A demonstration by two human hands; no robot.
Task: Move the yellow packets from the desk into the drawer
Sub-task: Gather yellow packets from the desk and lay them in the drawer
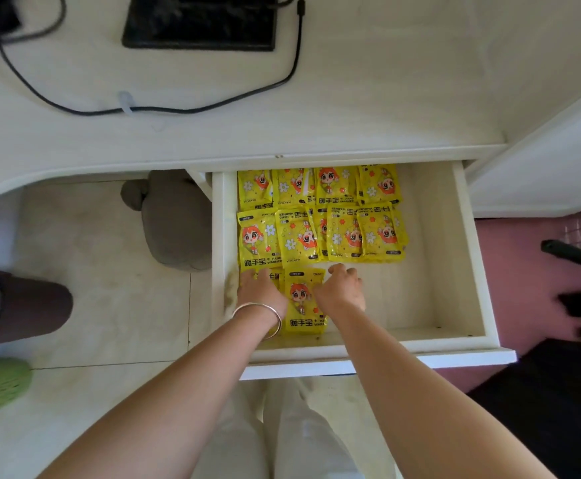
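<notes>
the person is working at the placing and tidying step. both hands are reaching into the open drawer (467, 257), where the yellow packets (320, 216) are lying in two rows against the back and a third row is starting at the front left. the left hand (260, 292) is lying flat on the packet in the front-left corner, its fingers straight and pressing down. the right hand (342, 288) is resting at the right edge of the front packet (302, 305), its fingers loosely bent and apart, the thumb touching the packet's edge and, as far as i can tell, clamping nothing. no yellow packet is showing on the visible part of the tabletop (368, 108), only a black cable (292, 69), so the task is looking close to finished. the next move is probably calling for squaring this packet beside its neighbour, then lifting both hands out and checking the tabletop for leftovers.
</notes>
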